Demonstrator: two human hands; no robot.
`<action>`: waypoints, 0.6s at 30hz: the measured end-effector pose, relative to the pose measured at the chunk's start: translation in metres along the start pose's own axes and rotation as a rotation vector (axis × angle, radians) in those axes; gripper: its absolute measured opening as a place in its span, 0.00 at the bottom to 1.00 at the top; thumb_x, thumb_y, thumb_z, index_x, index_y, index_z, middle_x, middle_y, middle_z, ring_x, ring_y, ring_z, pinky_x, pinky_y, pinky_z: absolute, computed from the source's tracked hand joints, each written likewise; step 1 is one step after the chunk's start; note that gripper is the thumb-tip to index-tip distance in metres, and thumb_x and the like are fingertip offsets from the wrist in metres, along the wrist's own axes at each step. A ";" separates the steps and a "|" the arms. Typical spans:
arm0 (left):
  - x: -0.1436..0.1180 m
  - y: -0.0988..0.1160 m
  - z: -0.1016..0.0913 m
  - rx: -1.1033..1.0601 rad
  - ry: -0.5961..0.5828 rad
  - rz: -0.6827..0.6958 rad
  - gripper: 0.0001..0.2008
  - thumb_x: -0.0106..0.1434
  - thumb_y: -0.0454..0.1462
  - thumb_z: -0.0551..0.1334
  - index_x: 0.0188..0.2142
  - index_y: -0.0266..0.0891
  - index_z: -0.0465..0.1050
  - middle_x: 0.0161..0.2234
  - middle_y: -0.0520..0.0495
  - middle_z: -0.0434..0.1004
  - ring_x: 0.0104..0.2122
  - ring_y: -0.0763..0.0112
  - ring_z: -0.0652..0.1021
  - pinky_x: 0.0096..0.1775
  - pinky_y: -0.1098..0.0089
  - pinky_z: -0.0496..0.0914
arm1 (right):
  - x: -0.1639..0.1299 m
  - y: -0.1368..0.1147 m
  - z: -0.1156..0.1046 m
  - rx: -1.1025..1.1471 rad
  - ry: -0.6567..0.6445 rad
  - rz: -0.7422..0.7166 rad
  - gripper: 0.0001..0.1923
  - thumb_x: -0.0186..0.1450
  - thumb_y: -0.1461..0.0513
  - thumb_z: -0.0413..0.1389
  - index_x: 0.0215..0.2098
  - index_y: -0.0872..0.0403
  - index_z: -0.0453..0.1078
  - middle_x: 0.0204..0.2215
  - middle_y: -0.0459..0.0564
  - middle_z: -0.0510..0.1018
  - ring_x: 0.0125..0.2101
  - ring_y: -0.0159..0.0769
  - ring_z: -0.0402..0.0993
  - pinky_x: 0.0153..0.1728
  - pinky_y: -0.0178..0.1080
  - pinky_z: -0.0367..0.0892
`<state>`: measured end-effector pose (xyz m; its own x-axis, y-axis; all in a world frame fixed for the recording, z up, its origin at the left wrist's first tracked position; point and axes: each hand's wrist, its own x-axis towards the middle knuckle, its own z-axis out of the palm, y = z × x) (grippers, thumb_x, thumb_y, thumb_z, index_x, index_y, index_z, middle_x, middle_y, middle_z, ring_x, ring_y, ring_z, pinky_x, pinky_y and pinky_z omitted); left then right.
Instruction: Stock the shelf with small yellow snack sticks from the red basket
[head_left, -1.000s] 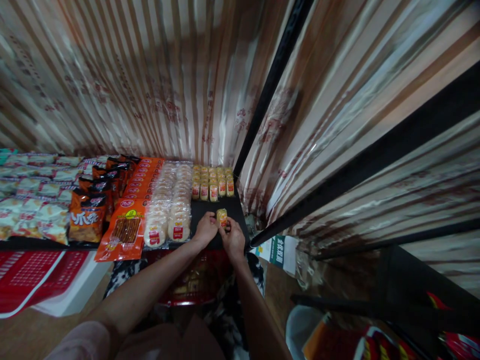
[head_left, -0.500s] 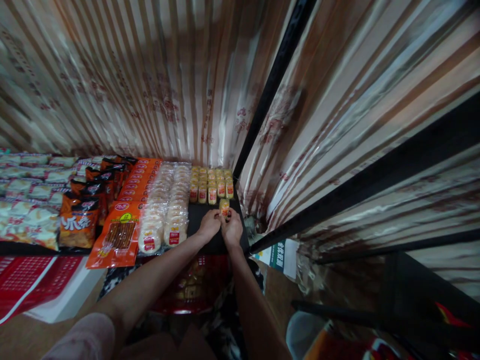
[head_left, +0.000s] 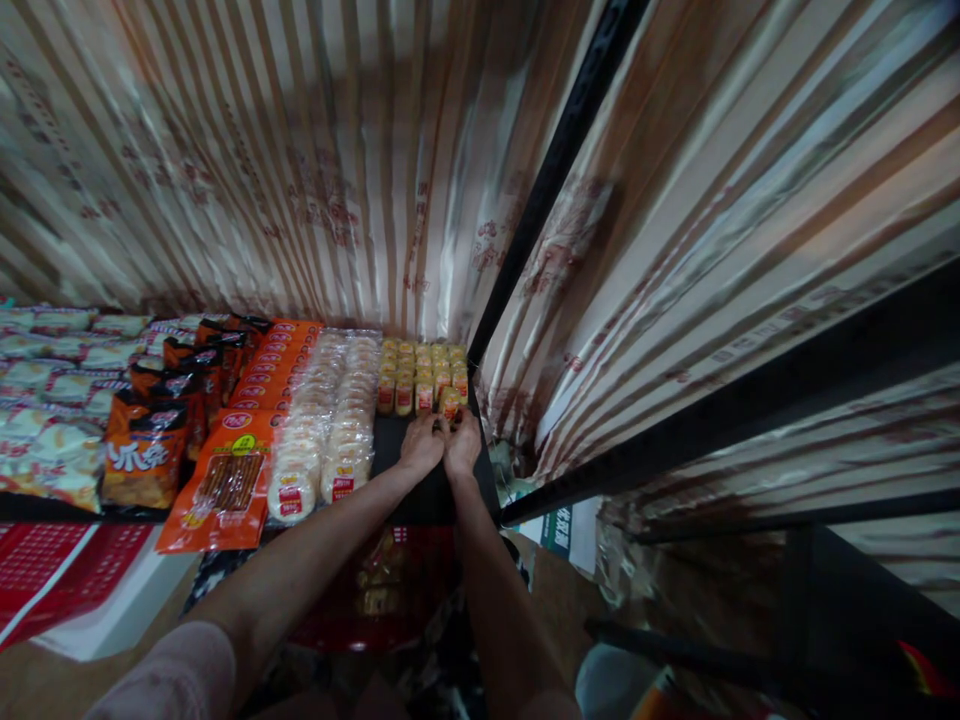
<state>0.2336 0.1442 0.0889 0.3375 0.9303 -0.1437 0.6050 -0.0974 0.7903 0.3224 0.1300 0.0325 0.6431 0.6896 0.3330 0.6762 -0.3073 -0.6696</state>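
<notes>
Both hands meet at the front of a block of small yellow snack packs (head_left: 405,372) with red labels, at the right end of a black shelf (head_left: 390,440). My right hand (head_left: 463,443) has its fingers closed on one small snack pack (head_left: 450,402), which stands close to the front row. Beside it, my left hand (head_left: 424,442) is closed, its fingertips at the pack's lower left; they also seem to grip it. The fingers partly hide the pack's lower part.
Left of the yellow packs lie clear bags of round white crackers (head_left: 349,430), orange stick-snack bags (head_left: 225,480) and black-and-orange bags (head_left: 146,450). A red basket (head_left: 360,630) with golden packs sits below the shelf. A black post (head_left: 525,230) rises at the back corner.
Both hands have pushed the small pack forward and slightly right, from a gap before the rows to close against the front row. The view has shifted slightly.
</notes>
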 end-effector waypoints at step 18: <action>0.001 -0.003 -0.004 -0.015 -0.010 -0.006 0.23 0.58 0.33 0.55 0.54 0.37 0.66 0.59 0.45 0.61 0.59 0.63 0.61 0.59 0.66 0.53 | 0.014 -0.004 0.010 0.145 -0.025 -0.044 0.08 0.59 0.59 0.51 0.34 0.56 0.65 0.32 0.52 0.70 0.33 0.37 0.66 0.37 0.38 0.63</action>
<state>0.2288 0.1471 0.0887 0.3414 0.9272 -0.1541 0.5960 -0.0868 0.7983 0.3250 0.1470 0.0334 0.6035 0.7169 0.3490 0.6437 -0.1796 -0.7439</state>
